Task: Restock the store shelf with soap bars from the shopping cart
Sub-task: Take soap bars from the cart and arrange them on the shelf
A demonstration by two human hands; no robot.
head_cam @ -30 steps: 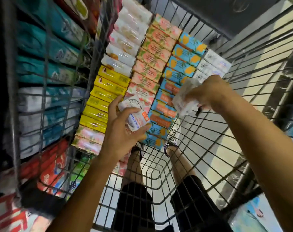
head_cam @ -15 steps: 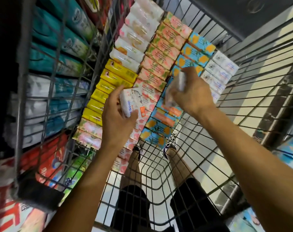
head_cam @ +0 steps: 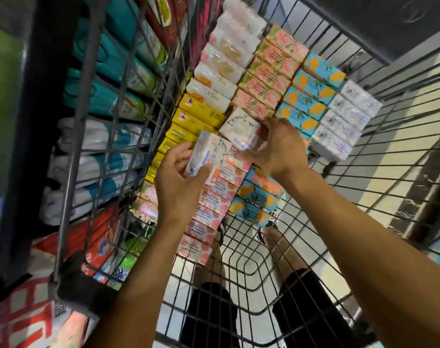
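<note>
While the left hand [head_cam: 178, 182] pinches a glossy white rectangular soap box [head_cam: 209, 154] between thumb and fingers, the right hand [head_cam: 279, 149] curls around a second white box [head_cam: 239, 129]; both sit above the wire cart's [head_cam: 389, 197] packed cardboard rows.

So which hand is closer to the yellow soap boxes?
Left. The left hand grips a white soap box right beside the yellow soap boxes; the right hand is farther, across the pink row.
</note>
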